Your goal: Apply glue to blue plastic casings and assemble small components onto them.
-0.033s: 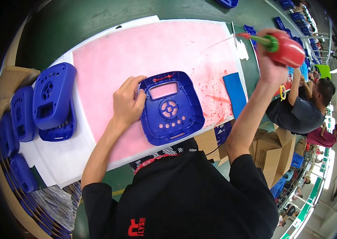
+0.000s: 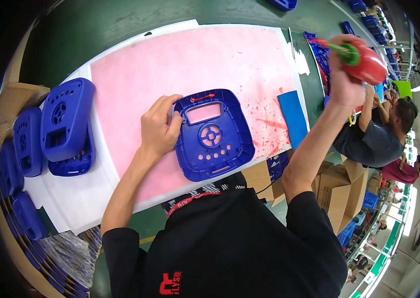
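Observation:
A blue plastic housing (image 2: 234, 131) lies with its ribbed inside up on the pink-covered table. It has a rectangular window, a round grille and several small holes. My left hand (image 2: 159, 126) is closed on its upper left edge. A streak of red glue-like liquid (image 2: 202, 98) sits along the housing's top edge, above the window. My right hand (image 2: 345, 87), raised at the far right, is wrapped round a red squeeze bottle (image 2: 369, 64) with a green nozzle. The bottle is tilted with its nozzle pointing left, away from the housing, and its red tip is blurred by motion.
Several blue housings (image 2: 68, 119) are stacked at the table's left. A blue cloth-like strip (image 2: 294, 118) lies by the right edge, beside red smears on the pink sheet (image 2: 160, 59). Cardboard boxes (image 2: 334, 193) stand at the right, near a co-worker (image 2: 381, 136).
My right hand and the bottle have moved a little farther right. The thin red thread trailing from the nozzle is no longer visible. My left hand and the housing have stayed put.

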